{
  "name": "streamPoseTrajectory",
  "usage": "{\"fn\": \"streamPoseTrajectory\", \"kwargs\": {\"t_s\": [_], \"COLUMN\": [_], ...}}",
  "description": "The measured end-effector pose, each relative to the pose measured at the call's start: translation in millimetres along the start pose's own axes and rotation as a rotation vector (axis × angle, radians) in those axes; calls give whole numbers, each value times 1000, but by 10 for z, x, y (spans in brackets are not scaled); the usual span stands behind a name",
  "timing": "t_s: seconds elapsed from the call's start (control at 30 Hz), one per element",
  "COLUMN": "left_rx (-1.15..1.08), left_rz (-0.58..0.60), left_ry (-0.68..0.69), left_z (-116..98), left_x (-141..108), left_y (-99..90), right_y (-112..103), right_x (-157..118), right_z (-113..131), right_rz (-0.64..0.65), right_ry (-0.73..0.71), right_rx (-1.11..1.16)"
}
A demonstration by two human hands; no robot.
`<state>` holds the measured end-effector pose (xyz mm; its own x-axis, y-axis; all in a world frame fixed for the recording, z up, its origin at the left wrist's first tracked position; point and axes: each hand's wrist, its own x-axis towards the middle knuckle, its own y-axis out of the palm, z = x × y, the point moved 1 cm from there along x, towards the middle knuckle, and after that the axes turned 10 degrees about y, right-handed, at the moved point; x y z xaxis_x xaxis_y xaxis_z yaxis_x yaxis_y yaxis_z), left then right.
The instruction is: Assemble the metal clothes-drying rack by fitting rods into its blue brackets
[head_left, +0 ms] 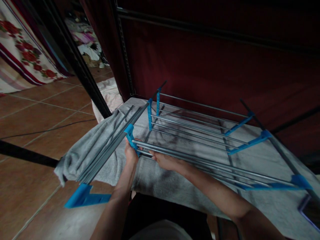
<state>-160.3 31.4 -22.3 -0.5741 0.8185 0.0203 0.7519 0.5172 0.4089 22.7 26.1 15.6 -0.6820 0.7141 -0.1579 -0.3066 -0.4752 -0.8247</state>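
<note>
A rack of grey metal tubes joined by blue plastic brackets lies on a grey cloth. My left hand is wrapped round the near left blue bracket, where several tubes meet it. Just right of it, my right hand grips a metal tube close to that bracket. Its fingertips are partly hidden by the tubes. Left of my hands, several loose grey tubes lie side by side, with another blue bracket at their near end, jutting past the cloth.
The grey cloth covers a raised surface in front of me. Black metal posts stand at the left, and a dark red curtain hangs behind. A thin cable crosses the tiled floor. Clothes are piled farther back.
</note>
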Motion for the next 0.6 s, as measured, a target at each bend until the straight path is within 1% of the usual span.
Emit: {"fn": "streamPoseTrajectory", "kwargs": {"t_s": [0.03, 0.1, 0.2, 0.43, 0.6], "left_rx": [0, 5, 11, 26, 54], "left_rz": [-9, -26, -38, -64, -100], "left_ry": [-5, -10, -13, -17, 7], "left_z": [-1, -7, -13, 10, 31], "left_x": [-2, -10, -17, 8, 22], "left_y": [-1, -1, 1, 5, 1], "right_y": [26, 74, 113, 46, 34], "right_x": [2, 0, -4, -11, -40], "right_z": [-13, -32, -43, 3, 41], "right_rz": [-2, -44, -80, -33, -66], "right_ry": [-9, -17, 39, 55, 34], "right_rx": [22, 24, -13, 55, -27]}}
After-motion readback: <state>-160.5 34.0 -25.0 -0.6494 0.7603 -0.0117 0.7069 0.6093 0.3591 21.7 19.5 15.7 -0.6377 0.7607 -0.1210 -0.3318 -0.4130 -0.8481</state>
